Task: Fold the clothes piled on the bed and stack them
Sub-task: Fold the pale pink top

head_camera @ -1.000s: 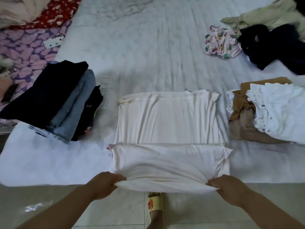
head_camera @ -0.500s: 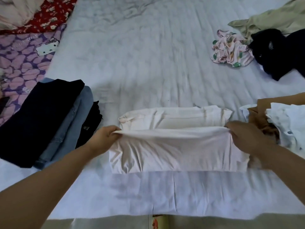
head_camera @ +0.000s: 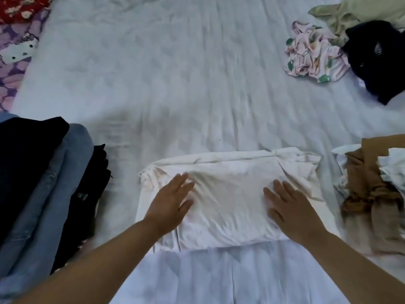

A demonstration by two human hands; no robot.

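clothes: dark folded stack [head_camera: 39,183] done at left, white garment [head_camera: 230,194] folded mid-bed, both hands flat on it, left hand [head_camera: 171,205], right hand [head_camera: 291,211], gripping nothing. unfolded floral piece [head_camera: 313,55] and black top [head_camera: 377,60] remain, far right.

Head view, down over bed [head_camera: 197,84]

White quilted bed sheet [head_camera: 175,73] spread wide; purple patterned bedding [head_camera: 8,84] far left, red floral fabric [head_camera: 19,7] at far-left corner.
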